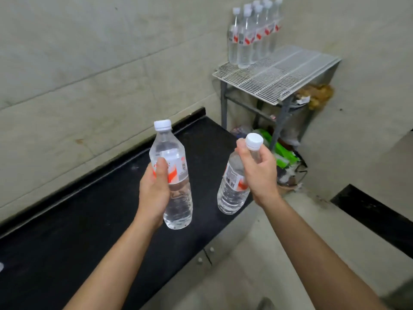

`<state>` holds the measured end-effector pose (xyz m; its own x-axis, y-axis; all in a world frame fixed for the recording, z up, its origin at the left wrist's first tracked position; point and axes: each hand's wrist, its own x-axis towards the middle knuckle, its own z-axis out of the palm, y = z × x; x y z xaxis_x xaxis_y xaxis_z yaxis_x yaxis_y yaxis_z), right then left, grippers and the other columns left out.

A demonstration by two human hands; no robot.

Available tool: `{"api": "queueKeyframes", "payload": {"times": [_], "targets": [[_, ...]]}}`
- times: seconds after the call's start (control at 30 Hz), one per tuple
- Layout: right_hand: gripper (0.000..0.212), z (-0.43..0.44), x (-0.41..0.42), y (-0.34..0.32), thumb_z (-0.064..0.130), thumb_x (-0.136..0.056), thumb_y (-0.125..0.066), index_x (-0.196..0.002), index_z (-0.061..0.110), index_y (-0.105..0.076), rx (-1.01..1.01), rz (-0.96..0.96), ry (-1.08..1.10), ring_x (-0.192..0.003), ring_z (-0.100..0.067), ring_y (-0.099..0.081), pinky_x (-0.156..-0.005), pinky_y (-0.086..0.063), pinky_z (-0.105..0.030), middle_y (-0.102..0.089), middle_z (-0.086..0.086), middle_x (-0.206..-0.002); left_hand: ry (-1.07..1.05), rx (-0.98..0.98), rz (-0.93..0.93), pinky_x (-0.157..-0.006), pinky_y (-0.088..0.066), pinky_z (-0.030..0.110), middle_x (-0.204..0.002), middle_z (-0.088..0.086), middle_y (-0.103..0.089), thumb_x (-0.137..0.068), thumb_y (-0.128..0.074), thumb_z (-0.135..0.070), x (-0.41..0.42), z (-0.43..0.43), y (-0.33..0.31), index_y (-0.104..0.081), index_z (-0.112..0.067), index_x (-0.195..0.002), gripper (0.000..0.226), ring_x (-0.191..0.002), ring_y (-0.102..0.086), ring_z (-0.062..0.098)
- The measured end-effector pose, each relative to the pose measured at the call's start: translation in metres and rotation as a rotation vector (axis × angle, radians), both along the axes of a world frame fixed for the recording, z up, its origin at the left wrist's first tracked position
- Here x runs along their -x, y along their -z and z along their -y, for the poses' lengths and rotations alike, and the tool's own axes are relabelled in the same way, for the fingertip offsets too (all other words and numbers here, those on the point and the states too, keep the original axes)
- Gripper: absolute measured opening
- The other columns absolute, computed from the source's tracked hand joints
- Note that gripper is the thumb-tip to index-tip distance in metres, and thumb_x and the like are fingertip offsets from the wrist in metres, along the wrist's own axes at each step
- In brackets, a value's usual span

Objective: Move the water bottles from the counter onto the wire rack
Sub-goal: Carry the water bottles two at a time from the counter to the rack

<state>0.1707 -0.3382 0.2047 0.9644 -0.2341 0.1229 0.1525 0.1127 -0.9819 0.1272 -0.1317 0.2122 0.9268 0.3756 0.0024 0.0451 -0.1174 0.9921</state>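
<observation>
The left hand [154,191] wraps one bottle [173,175] at its middle; the right hand [260,173] grips another bottle [232,186] by the neck. Both are above the counter [89,220]. More bottles [250,34] stand on the rack [277,74].

A wire rack [290,79] stood at the far right, set into a corner of bare wall [89,63]. A cluster of upright bottles [248,39] filled its far left corner, tight to the wall. The near and right stretch of its wire top lay bare. Open air ran from the left hand [154,193] gripping the left bottle [176,198], and the right hand [261,173] gripping the right bottle [230,193], to the rack's near edge. Bags and clutter [281,153] crowded the space beneath the rack. The black counter [89,220] lay bare on the left.
</observation>
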Motion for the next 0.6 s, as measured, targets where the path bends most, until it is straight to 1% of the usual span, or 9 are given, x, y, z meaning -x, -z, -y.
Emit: {"api": "queueKeyframes", "payload": {"times": [0.03, 0.1, 0.17, 0.23, 0.33, 0.47, 0.53, 0.6], "targets": [[0.033, 0.027, -0.008, -0.004, 0.058, -0.082, -0.071, -0.079, 0.026, -0.07, 0.004, 0.002, 0.03, -0.077, -0.004, -0.063, -0.078, -0.051, -0.03, -0.07, 0.012, -0.078, 0.013, 0.006, -0.01, -0.078, -0.054, 0.031, -0.098, -0.001, -0.075, -0.084, -0.045, -0.081, -0.012, 0.026, -0.001, -0.068, -0.018, -0.109, 0.072, -0.09, -0.072, 0.012], [0.051, 0.079, -0.026, -0.012, 0.077, -0.072, -0.066, -0.082, 0.026, -0.071, 0.003, -0.009, 0.068, -0.081, -0.006, -0.067, -0.08, -0.054, -0.031, -0.073, 0.01, -0.082, 0.046, 0.026, -0.006, -0.081, -0.057, 0.038, -0.098, 0.003, -0.076, -0.082, -0.05, -0.081, -0.036, 0.077, -0.006, -0.07, -0.02, -0.104, 0.068, -0.092, -0.074, 0.019], [0.062, 0.123, -0.044, -0.025, 0.086, -0.068, -0.062, -0.084, 0.027, -0.072, 0.017, -0.018, 0.091, -0.08, -0.006, -0.067, -0.078, -0.055, -0.029, -0.073, 0.012, -0.081, 0.093, 0.031, 0.026, -0.087, -0.059, 0.045, -0.1, 0.008, -0.076, -0.084, -0.053, -0.076, -0.059, 0.122, -0.012, -0.069, -0.018, -0.104, 0.063, -0.096, -0.073, 0.026], [0.061, 0.16, -0.06, -0.038, 0.084, -0.07, -0.06, -0.086, 0.026, -0.071, 0.039, -0.006, 0.125, -0.079, -0.005, -0.065, -0.078, -0.053, -0.03, -0.072, 0.014, -0.079, 0.145, 0.026, 0.07, -0.089, -0.058, 0.047, -0.102, 0.01, -0.075, -0.085, -0.054, -0.073, -0.079, 0.159, -0.019, -0.067, -0.017, -0.108, 0.062, -0.098, -0.072, 0.029], [0.053, 0.205, -0.088, -0.053, 0.076, -0.074, -0.06, -0.088, 0.027, -0.071, 0.039, 0.044, 0.167, -0.082, -0.004, -0.066, -0.077, -0.052, -0.026, -0.073, 0.014, -0.082, 0.2, 0.023, 0.137, -0.084, -0.057, 0.037, -0.103, 0.003, -0.074, -0.081, -0.057, -0.067, -0.11, 0.202, -0.03, -0.064, -0.02, -0.115, 0.059, -0.094, -0.071, 0.018], [0.052, 0.244, -0.132, -0.065, 0.07, -0.074, -0.063, -0.096, 0.024, -0.072, -0.022, 0.078, 0.189, -0.085, -0.006, -0.069, -0.076, -0.054, -0.024, -0.075, 0.011, -0.086, 0.256, 0.051, 0.212, -0.078, -0.055, 0.027, -0.1, -0.003, -0.072, -0.079, -0.062, -0.062, -0.159, 0.243, -0.04, -0.06, -0.023, -0.112, 0.05, -0.09, -0.069, 0.01], [0.043, 0.259, -0.159, -0.07, 0.064, -0.079, -0.066, -0.096, 0.025, -0.071, -0.027, 0.109, 0.187, -0.089, -0.006, -0.069, -0.081, -0.056, -0.025, -0.075, 0.011, -0.089, 0.262, 0.081, 0.23, -0.074, -0.054, 0.022, -0.095, -0.007, -0.072, -0.083, -0.063, -0.058, -0.188, 0.257, -0.044, -0.06, -0.023, -0.11, 0.044, -0.086, -0.069, 0.007], [0.033, 0.271, -0.19, -0.076, 0.055, -0.085, -0.069, -0.097, 0.025, -0.072, -0.047, 0.135, 0.171, -0.092, -0.007, -0.068, -0.085, -0.056, -0.027, -0.074, 0.009, -0.093, 0.262, 0.125, 0.241, -0.074, -0.054, 0.023, -0.098, -0.004, -0.072, -0.085, -0.064, -0.055, -0.221, 0.268, -0.047, -0.059, -0.019, -0.114, 0.047, -0.087, -0.07, 0.008]]}}
